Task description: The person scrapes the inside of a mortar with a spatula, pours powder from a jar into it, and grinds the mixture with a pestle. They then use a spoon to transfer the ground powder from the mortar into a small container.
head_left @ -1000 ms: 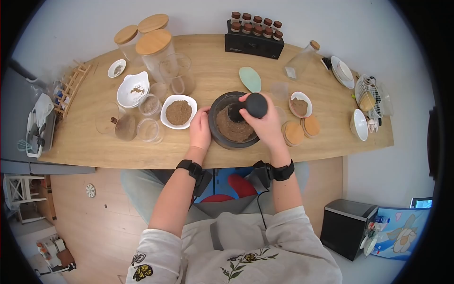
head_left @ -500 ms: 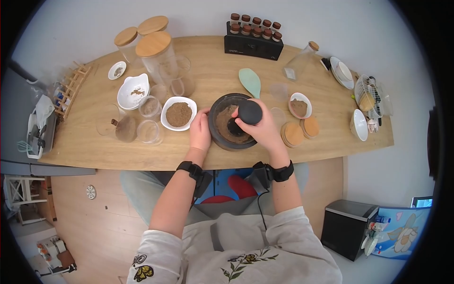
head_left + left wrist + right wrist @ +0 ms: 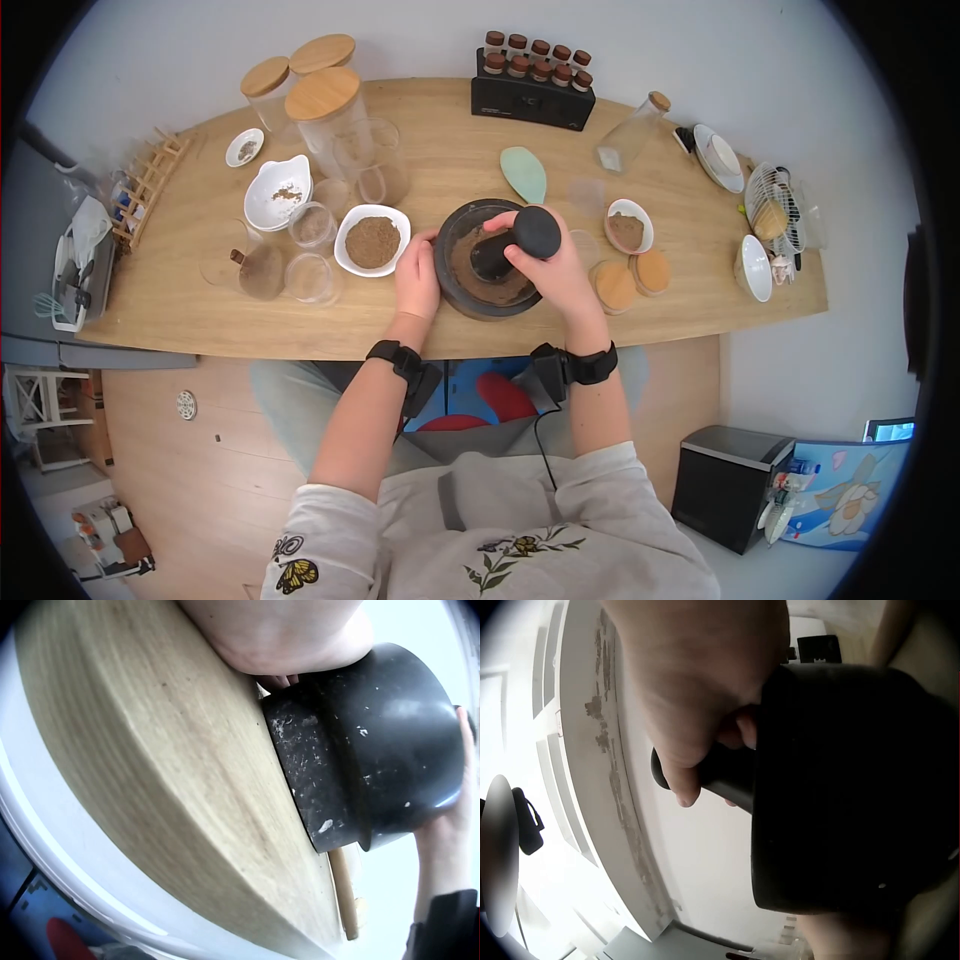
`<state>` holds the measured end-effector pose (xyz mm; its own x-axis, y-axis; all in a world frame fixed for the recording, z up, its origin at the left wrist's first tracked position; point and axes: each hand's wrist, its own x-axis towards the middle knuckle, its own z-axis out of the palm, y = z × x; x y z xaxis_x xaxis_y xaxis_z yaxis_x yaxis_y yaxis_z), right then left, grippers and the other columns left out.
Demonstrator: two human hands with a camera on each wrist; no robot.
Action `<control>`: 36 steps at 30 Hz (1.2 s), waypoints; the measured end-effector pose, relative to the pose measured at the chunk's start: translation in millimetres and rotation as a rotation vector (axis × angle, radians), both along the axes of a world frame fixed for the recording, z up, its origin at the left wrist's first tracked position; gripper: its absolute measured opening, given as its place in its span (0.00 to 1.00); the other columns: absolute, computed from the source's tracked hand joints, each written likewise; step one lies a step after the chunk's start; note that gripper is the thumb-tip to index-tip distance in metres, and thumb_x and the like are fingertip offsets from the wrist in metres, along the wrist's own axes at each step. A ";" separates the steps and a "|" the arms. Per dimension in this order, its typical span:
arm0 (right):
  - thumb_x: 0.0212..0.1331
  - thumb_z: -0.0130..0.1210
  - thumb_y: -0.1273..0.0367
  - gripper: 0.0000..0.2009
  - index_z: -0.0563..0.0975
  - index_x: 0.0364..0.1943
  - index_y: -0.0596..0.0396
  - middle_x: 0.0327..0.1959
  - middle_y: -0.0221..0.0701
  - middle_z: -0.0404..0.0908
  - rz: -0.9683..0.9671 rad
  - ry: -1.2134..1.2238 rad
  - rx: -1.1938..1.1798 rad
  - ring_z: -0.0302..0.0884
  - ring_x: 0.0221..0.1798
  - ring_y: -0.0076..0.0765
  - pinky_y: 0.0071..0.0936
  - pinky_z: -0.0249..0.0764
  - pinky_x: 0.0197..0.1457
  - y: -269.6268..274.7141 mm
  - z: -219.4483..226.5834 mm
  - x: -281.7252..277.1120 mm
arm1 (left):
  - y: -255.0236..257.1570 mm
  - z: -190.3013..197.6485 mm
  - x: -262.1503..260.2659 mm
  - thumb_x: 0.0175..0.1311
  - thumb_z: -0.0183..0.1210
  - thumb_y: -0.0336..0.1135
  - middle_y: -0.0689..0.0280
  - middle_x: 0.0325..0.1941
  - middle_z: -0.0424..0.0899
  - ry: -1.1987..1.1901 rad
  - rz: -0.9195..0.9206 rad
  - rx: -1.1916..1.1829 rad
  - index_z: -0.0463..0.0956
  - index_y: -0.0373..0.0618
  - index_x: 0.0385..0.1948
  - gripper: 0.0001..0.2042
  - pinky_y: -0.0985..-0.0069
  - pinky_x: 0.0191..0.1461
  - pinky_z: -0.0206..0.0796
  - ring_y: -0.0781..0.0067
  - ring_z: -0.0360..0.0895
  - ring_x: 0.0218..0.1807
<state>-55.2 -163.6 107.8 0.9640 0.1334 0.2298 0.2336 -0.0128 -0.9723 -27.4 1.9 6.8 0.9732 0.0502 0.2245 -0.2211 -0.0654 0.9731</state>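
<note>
A dark stone mortar (image 3: 455,290) stands near the table's front edge with brown powder (image 3: 478,290) inside. My right hand (image 3: 556,270) grips a black pestle (image 3: 538,233) just below its rounded knob, and the pestle leans inside the mortar. In the right wrist view, fingers (image 3: 681,780) wrap the pestle's shaft (image 3: 731,776). My left hand (image 3: 417,282) rests along the mortar's left side, its palm low by the base in the left wrist view. A white bowl (image 3: 402,228) of brown powder (image 3: 372,243) sits left of that hand.
Glass jars (image 3: 316,225) and a white spouted bowl (image 3: 270,205) stand at left. Right of the mortar are a small powder bowl (image 3: 645,217) and wooden lids (image 3: 613,287). Behind it lie a green spoon rest (image 3: 523,172) and a black spice rack (image 3: 530,103).
The pestle's knob dipped toward me and back, and its shaft now leans more to the right. My left hand has stayed against the mortar.
</note>
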 end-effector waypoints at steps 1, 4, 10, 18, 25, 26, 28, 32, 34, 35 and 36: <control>0.48 0.57 0.73 0.19 0.62 0.43 0.59 0.40 0.33 0.76 0.025 -0.013 -0.045 0.69 0.49 0.29 0.27 0.63 0.54 -0.7 1.4 0.0 | 0.2 -0.9 0.6 0.62 0.37 0.33 0.57 0.35 0.77 0.000 -0.005 -0.005 0.71 0.35 0.36 0.14 0.75 0.48 0.61 0.64 0.73 0.41; 0.49 0.57 0.72 0.19 0.62 0.43 0.59 0.40 0.34 0.76 0.085 -0.045 -0.205 0.69 0.49 0.29 0.28 0.63 0.54 1.8 6.8 1.9 | 1.0 -0.6 1.5 0.62 0.36 0.32 0.57 0.35 0.77 0.021 -0.017 -0.023 0.71 0.35 0.37 0.14 0.75 0.47 0.61 0.65 0.73 0.40; 0.46 0.59 0.71 0.19 0.65 0.42 0.58 0.40 0.31 0.77 0.023 -0.002 -0.020 0.71 0.47 0.28 0.27 0.65 0.52 4.1 -5.8 2.0 | 0.9 3.4 0.9 0.62 0.37 0.31 0.57 0.34 0.77 0.009 -0.011 -0.025 0.71 0.34 0.36 0.13 0.74 0.46 0.62 0.65 0.73 0.39; 0.47 0.58 0.72 0.16 0.69 0.40 0.61 0.38 0.30 0.76 0.136 0.026 -0.271 0.70 0.45 0.27 0.25 0.62 0.53 8.2 10.8 3.5 | 0.8 1.4 0.5 0.62 0.37 0.31 0.57 0.33 0.77 0.006 0.000 -0.007 0.71 0.35 0.36 0.13 0.75 0.45 0.62 0.66 0.73 0.38; 0.45 0.59 0.71 0.11 0.73 0.33 0.57 0.34 0.29 0.76 0.069 0.034 -0.383 0.71 0.40 0.27 0.25 0.65 0.47 13.7 8.9 3.0 | 0.4 2.5 0.7 0.62 0.36 0.32 0.57 0.34 0.77 0.025 -0.016 -0.045 0.71 0.35 0.36 0.14 0.75 0.46 0.62 0.65 0.73 0.39; 0.44 0.60 0.69 0.12 0.73 0.34 0.58 0.34 0.31 0.76 0.071 0.043 -0.385 0.72 0.38 0.30 0.26 0.66 0.45 12.7 2.8 5.4 | 0.1 2.2 0.3 0.62 0.36 0.32 0.57 0.34 0.77 0.014 -0.017 -0.045 0.71 0.35 0.36 0.14 0.75 0.46 0.62 0.65 0.73 0.39; 0.44 0.60 0.68 0.14 0.73 0.36 0.58 0.35 0.32 0.76 0.059 0.052 -0.384 0.72 0.38 0.31 0.26 0.67 0.44 12.1 2.7 6.4 | 0.7 3.6 0.0 0.62 0.37 0.32 0.57 0.34 0.77 0.012 -0.018 -0.032 0.71 0.35 0.36 0.13 0.75 0.46 0.62 0.65 0.73 0.39; 0.46 0.57 0.73 0.11 0.72 0.35 0.57 0.38 0.30 0.75 0.039 0.023 -0.249 0.70 0.43 0.28 0.25 0.65 0.49 11.0 7.6 2.4 | 0.8 2.5 0.2 0.62 0.37 0.31 0.56 0.34 0.77 0.011 -0.006 -0.019 0.71 0.35 0.36 0.13 0.74 0.46 0.63 0.65 0.73 0.39; 0.47 0.56 0.75 0.11 0.70 0.35 0.58 0.40 0.30 0.74 0.049 -0.007 -0.135 0.69 0.46 0.27 0.25 0.64 0.51 9.2 7.0 1.8 | 0.7 4.0 -0.3 0.62 0.37 0.31 0.56 0.34 0.77 0.013 -0.005 -0.014 0.71 0.35 0.36 0.13 0.74 0.45 0.63 0.65 0.73 0.38; 0.47 0.56 0.75 0.11 0.69 0.35 0.58 0.40 0.30 0.74 0.058 -0.021 -0.085 0.68 0.46 0.27 0.25 0.64 0.51 7.4 5.5 2.3 | 0.9 5.1 -0.4 0.62 0.37 0.31 0.56 0.34 0.77 0.014 -0.004 -0.011 0.71 0.35 0.36 0.13 0.74 0.45 0.63 0.65 0.73 0.38; 0.47 0.56 0.75 0.11 0.69 0.36 0.58 0.41 0.31 0.74 0.067 -0.035 -0.036 0.68 0.46 0.28 0.26 0.64 0.52 6.5 5.0 2.8 | 1.1 6.3 -0.7 0.62 0.37 0.31 0.56 0.34 0.77 0.011 -0.005 -0.008 0.71 0.35 0.36 0.13 0.74 0.45 0.63 0.65 0.73 0.38</control>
<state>-52.4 -157.1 112.8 0.9440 0.2065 0.2573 0.2690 -0.0303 -0.9627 -28.2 3.0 13.1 0.9758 0.0467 0.2136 -0.2109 -0.0566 0.9759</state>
